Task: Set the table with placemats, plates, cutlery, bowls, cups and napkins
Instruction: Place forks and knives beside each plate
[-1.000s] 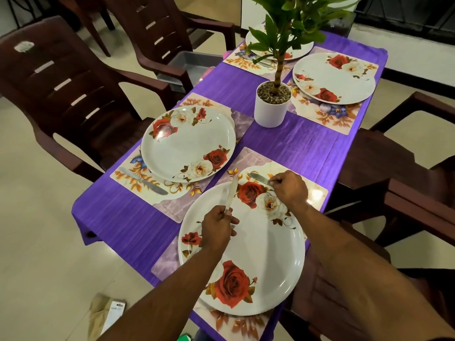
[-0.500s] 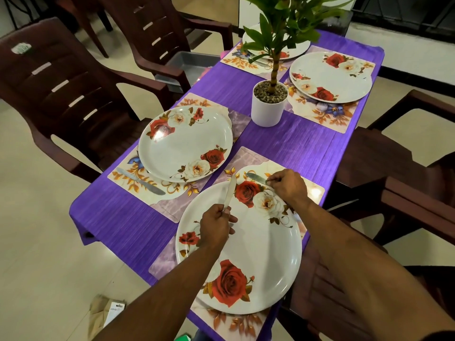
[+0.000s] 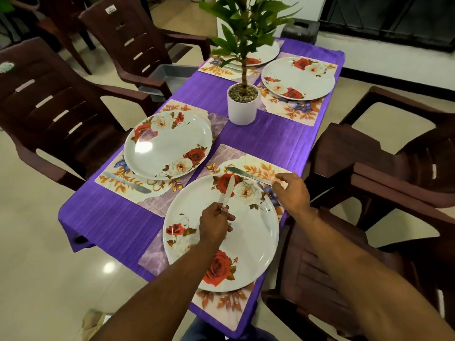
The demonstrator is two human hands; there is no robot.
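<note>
Purple cloth covers the long tabletop (image 3: 275,143), which stands on a pale glossy floor with dark brown plastic chairs along both sides. Nearest the camera, a floral placemat (image 3: 221,303) carries a large white plate with red roses (image 3: 251,232). The left hand (image 3: 215,223) hovers over this plate, its fingers curled round the handle of a butter knife (image 3: 227,190) whose blade points away, over the plate's far rose. The right hand (image 3: 293,191) is at the plate's far right rim with its fingers loosely spread and grasping nothing; its fingertips are just beside the handle end of a second knife (image 3: 247,175), which lies flat on the placemat beyond the plate. I cannot tell whether they touch it.

To the left, a second placemat (image 3: 118,183) holds another rose plate (image 3: 170,143), with a third knife (image 3: 126,182) lying on the mat at the plate's near side. Past these, mid-table, stands a white pot (image 3: 242,110) filled with pebbles, from which a thin-stemmed green plant (image 3: 246,28) rises. Right of the pot, a third rose plate (image 3: 299,77) rests on its own mat (image 3: 293,112). At the far end a fourth plate (image 3: 261,54) sits on a mat, partly hidden by leaves. A grey tray (image 3: 170,73) sits on the far left chair.
</note>
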